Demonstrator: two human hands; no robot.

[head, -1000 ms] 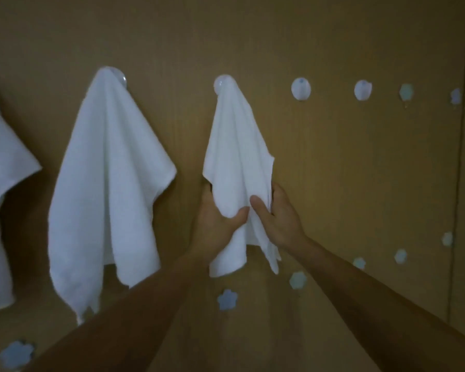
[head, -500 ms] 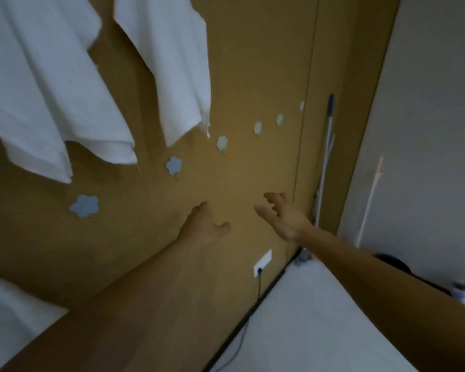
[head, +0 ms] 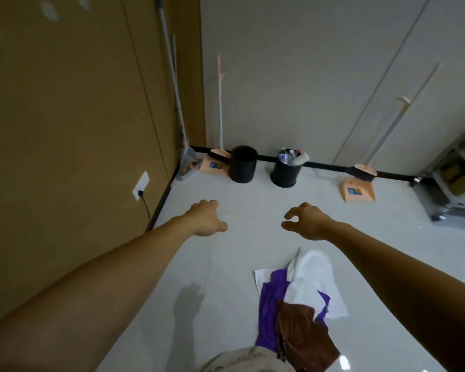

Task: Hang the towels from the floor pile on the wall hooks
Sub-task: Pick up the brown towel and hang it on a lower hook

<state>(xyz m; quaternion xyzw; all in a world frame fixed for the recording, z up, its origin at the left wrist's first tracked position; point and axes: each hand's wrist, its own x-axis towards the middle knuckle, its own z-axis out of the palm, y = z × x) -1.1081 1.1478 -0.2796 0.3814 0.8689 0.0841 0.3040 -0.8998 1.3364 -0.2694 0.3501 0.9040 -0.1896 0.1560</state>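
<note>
Head view: we see left hand (head: 206,218) and right hand (head: 306,221) stretched out over pale floor (head: 226,264), both empty, fingers loosely curled, holding nothing. Towel pile (head: 301,299) lies on floor below right hand, nearer us, apart from both hands: white towel (head: 316,272) on top, purple towel (head: 270,304) beside it, brown towel (head: 304,334) nearest us. Beyond hands, two black bins (head: 242,164) stand against far wall. Brown wall (head: 65,130) left of left hand; wall socket (head: 140,185) there.
</note>
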